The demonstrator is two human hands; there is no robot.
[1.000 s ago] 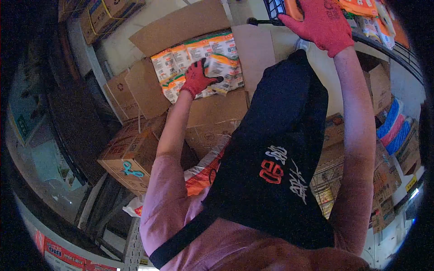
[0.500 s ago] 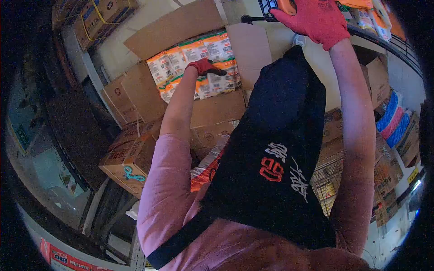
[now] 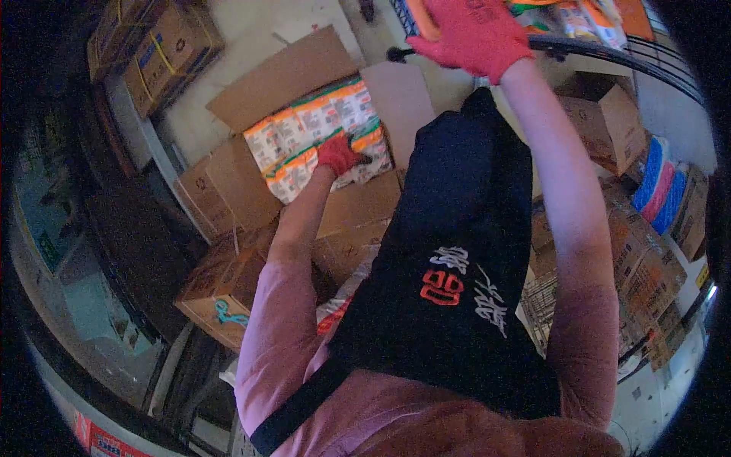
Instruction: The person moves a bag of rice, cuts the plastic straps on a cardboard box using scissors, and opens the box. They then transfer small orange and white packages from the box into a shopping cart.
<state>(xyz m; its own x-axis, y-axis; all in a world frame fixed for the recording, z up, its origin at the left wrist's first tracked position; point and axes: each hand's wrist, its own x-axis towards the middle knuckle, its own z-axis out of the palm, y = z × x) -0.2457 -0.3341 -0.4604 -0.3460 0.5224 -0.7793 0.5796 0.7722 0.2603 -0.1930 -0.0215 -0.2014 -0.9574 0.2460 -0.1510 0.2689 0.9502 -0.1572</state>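
Observation:
My left hand (image 3: 341,156), in a red glove with dark fingertips, rests on the lower right part of the white and orange packets (image 3: 285,141). Thumb and fingers are apart. Rows of these packets fill an open cardboard box (image 3: 285,76), its flaps folded out. At the top, my right hand (image 3: 476,36), also red-gloved, is at the edge of a black wire cart (image 3: 609,53). Its thumb and fingers are around an orange packet (image 3: 423,19), which is partly cut off by the frame.
More orange and white packets (image 3: 590,21) lie in the cart. Closed boxes (image 3: 171,49) stand at upper left, another box (image 3: 217,293) at lower left. On the right are cartons (image 3: 609,126) and blue and pink bundles (image 3: 656,186). A dark apron (image 3: 464,190) hangs centrally.
My left hand has shifted down over the packets, its thumb and fingers now wider apart. My right hand has moved left along the cart with the orange packet. The view has shifted slightly.

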